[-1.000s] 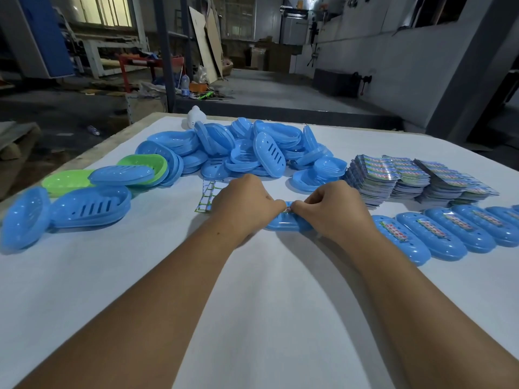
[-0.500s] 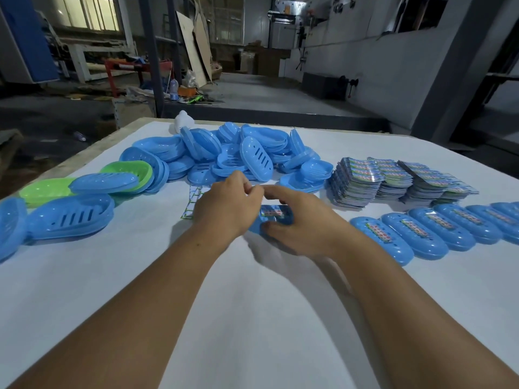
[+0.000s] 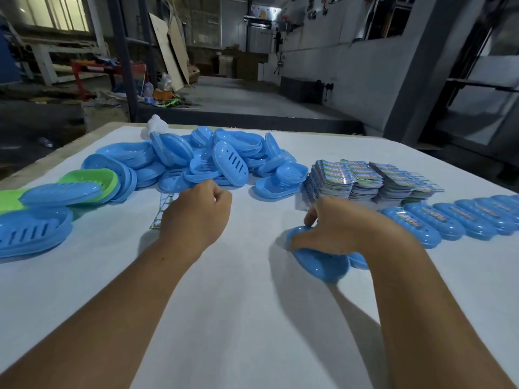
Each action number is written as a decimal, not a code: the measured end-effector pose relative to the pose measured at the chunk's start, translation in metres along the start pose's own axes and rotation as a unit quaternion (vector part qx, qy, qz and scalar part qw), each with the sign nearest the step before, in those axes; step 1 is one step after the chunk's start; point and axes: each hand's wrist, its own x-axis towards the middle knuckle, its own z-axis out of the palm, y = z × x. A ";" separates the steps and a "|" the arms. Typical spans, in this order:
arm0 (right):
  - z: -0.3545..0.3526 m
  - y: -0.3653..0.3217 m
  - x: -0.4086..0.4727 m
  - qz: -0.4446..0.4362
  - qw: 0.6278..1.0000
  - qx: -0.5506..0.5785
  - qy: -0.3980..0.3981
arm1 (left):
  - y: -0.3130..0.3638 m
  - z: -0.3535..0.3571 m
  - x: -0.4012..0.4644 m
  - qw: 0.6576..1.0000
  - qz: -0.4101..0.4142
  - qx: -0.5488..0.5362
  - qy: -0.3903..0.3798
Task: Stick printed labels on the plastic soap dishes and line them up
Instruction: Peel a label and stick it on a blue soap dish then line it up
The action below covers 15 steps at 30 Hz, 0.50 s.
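My right hand (image 3: 345, 223) grips a blue soap dish (image 3: 320, 263) from above at the near end of a row of labelled blue dishes (image 3: 438, 223) that runs off to the right. The dish's top is hidden under my palm. My left hand (image 3: 196, 214) hovers over the white table (image 3: 238, 318) with curled fingers and holds nothing that I can see. Just left of it lies a label backing sheet (image 3: 163, 206). Stacks of printed labels (image 3: 362, 179) stand behind my right hand.
A heap of unlabelled blue soap dishes (image 3: 213, 161) fills the far middle of the table. More blue dishes (image 3: 31, 234) and green dishes (image 3: 92, 178) lie at the left edge. Beyond the table's far edge is a workshop floor with clutter.
Both hands were together on one dish at the centre. My right hand has carried the dish rightward to the row's end, and my left hand has let go and stayed near the centre.
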 end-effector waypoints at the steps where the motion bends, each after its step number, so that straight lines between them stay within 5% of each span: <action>1: 0.000 0.003 0.001 0.006 1.000 0.006 0.011 | 0.000 0.000 0.000 1.000 -0.001 -0.002 -0.001; 8: 0.005 0.015 0.013 -0.001 0.999 0.013 0.046 | -0.003 0.000 -0.001 1.000 -0.012 -0.002 -0.008; 15: 0.027 -0.017 0.036 -0.105 0.985 0.053 0.122 | -0.003 0.000 0.000 1.000 -0.017 0.011 -0.016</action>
